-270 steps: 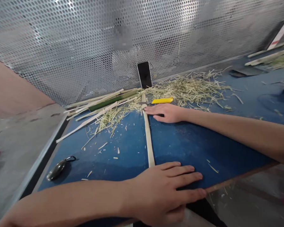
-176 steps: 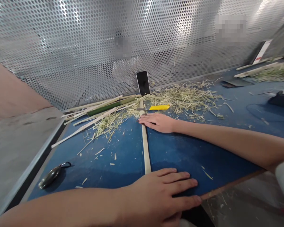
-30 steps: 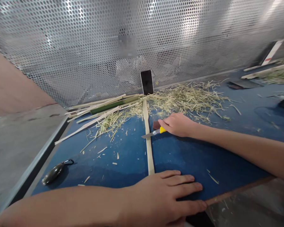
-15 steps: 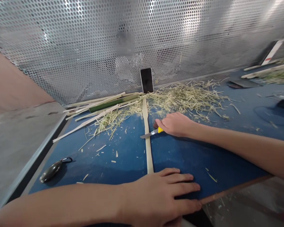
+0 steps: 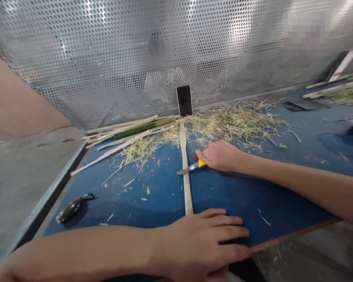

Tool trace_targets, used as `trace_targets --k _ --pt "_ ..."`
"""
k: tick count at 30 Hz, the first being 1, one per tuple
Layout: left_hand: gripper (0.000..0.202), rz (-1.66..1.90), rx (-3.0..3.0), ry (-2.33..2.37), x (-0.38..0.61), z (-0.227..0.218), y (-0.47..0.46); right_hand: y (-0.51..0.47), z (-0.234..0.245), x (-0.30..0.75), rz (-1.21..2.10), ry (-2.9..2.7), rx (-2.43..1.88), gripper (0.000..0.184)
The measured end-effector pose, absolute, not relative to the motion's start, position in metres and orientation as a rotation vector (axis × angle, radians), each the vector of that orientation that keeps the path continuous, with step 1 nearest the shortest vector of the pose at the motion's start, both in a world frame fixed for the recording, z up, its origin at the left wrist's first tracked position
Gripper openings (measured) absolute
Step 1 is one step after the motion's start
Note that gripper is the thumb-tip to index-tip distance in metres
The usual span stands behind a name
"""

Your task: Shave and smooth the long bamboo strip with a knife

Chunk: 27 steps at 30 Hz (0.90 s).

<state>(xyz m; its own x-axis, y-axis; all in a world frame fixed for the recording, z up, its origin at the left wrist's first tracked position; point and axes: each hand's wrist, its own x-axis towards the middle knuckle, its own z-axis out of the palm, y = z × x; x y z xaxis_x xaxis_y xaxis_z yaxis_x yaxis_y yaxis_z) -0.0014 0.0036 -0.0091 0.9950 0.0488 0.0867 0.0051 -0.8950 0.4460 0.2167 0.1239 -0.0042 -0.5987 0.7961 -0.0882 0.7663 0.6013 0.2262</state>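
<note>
**Crossing a pale strip [image 5: 187, 190], a yellow-handled knife [image 5: 190, 168] is gripped over a blue bench [image 5: 159, 209]**

The knife's handle is wrapped in the closed fingers of the right hand [image 5: 220, 156], whose forearm is stretched in from the right. Beside the thumb, part of a small brown piece [image 5: 195, 157] is seen. The blade is set across the middle of the strip, its tip pointed left past the far side; whether it is pressed into the strip cannot be told.

The strip itself is laid lengthwise down the bench, its far end ringed by shavings and its near end hidden by the left hand [image 5: 202, 243]. That hand is spread flat at the near edge, palm down, its fingers pointed right; how firmly the strip is pressed beneath it cannot be seen.

At the far edge, a phone [image 5: 184, 100] is propped upright against a perforated metal sheet [image 5: 120, 58]. To its right, a broad heap of shavings [image 5: 238, 121] is piled; to its left, a green bamboo length [image 5: 147, 128] is flanked by pale sticks [image 5: 110, 152]. A dark, rounded object [image 5: 69, 210] fitted with a clip is placed near the left edge. At far right, dark flat pieces [image 5: 306, 104] are laid.
</note>
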Motion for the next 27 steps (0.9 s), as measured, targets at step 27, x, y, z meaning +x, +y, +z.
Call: trace_targets --k 27 --pt "0.064 0.256 2.612 0.365 0.001 -0.023 -0.002 0.133 -0.016 0.232 0.368 2.847 1.167 0.047"
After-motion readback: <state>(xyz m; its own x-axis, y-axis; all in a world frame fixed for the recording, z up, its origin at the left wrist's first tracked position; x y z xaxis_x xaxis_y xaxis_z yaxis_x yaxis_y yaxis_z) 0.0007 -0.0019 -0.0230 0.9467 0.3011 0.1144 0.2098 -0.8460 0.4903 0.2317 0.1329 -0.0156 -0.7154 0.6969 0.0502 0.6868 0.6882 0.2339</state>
